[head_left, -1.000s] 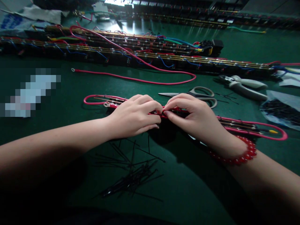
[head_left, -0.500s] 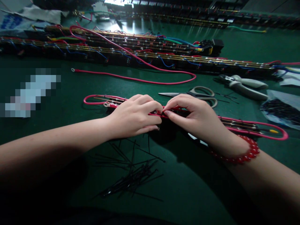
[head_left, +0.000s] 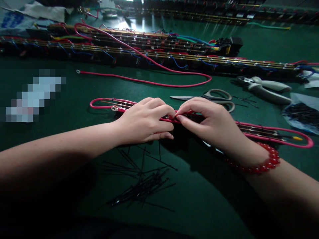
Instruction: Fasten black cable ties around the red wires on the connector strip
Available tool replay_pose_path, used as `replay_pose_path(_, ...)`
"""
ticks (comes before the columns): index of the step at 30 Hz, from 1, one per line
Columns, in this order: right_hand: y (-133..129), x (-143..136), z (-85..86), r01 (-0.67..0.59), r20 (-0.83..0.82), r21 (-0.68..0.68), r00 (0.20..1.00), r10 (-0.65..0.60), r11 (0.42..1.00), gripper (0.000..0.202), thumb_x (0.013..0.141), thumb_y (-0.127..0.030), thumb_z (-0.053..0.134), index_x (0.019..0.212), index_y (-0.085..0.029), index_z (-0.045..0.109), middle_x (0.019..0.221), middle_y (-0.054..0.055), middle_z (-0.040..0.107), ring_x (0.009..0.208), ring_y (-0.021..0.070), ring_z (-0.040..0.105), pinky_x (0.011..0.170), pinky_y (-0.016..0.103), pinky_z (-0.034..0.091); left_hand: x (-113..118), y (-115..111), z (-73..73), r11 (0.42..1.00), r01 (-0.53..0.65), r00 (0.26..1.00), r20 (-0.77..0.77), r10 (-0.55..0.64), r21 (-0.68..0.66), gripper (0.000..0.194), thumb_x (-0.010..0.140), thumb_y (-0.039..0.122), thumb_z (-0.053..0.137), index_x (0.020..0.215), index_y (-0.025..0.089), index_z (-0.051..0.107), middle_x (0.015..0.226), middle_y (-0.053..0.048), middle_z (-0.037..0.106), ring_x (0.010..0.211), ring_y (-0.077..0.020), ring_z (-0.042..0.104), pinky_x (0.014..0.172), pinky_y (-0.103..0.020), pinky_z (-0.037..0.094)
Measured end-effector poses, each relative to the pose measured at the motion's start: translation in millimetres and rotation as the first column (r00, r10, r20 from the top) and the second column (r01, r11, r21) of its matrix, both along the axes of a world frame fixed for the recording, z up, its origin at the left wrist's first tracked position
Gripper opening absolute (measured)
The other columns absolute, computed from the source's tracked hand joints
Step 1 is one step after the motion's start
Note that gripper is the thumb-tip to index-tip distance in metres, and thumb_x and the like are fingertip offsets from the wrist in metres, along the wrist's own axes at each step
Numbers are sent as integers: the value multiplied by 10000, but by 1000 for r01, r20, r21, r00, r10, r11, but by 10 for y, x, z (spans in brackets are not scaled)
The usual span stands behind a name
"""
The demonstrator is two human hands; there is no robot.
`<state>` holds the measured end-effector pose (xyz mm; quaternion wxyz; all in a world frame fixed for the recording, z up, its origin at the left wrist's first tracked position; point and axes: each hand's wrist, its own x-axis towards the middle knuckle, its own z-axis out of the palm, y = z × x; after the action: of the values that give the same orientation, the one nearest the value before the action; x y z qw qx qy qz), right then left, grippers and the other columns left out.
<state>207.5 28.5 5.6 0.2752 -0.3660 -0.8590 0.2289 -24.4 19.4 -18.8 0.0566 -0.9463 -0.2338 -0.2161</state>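
A narrow black terminal assembly [head_left: 264,131] with metal strips lies across the green table, a red cable [head_left: 296,129] looped along both its sides. My left hand [head_left: 147,121] rests over its middle, fingers curled round the red cable. Right beside it, my right hand [head_left: 206,119] pinches at the same spot with thumb and forefinger; what is between those fingertips is too small to make out. A ring lug [head_left: 114,108] on the cable's end shows left of my left hand. Small black ties bind the cable to the assembly.
Scissors [head_left: 219,96] lie just behind my right hand, and cutters [head_left: 269,88] farther right beside a bag of black ties [head_left: 302,114]. Loose black cable ties [head_left: 142,189] are piled in front. Another red cable [head_left: 149,83] and long wired assemblies [head_left: 139,56] lie behind.
The whole view has shifted slightly, so things on the right appear farther right. Both hands keep nearly the same pose at the assembly's middle.
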Motion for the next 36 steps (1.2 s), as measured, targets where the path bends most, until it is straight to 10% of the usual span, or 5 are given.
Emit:
replay_pose_path(11, -76, -64, -96, 11, 82, 257, 996, -33, 966, 124, 904, -142, 560, 898, -156, 682, 959, 135, 718, 951, 286, 676, 810, 428, 560, -17, 2, -2, 999, 3, 1000, -29, -2, 32, 463, 1033, 562, 399, 932, 250, 725, 1185, -78, 642, 1081, -257, 548, 887, -411, 451)
replay_pose_path(27, -42, -35, -9, 10, 20, 78, 1000, -12, 997, 87, 925, -157, 604, 883, -203, 664, 901, 65, 723, 886, 226, 671, 783, 377, 544, -4, -4, 11, 1000, -1, 1000, 10, 1, 14, 356, 1021, 503, 480, 958, 245, 716, 1155, -71, 662, 1063, -248, 564, 895, -392, 447)
replay_pose_path(36, -68, -24, 17, 17, -39, 16, 999, -17, 1000, 47, 943, -192, 636, 912, -200, 671, 881, 34, 727, 788, 173, 658, 679, 313, 516, 26, -10, 42, 1000, -3, 991, 130, 2, 4, 342, 1024, 427, 530, 821, 229, 720, 778, 14, 695, 763, -154, 553, 744, -316, 368)
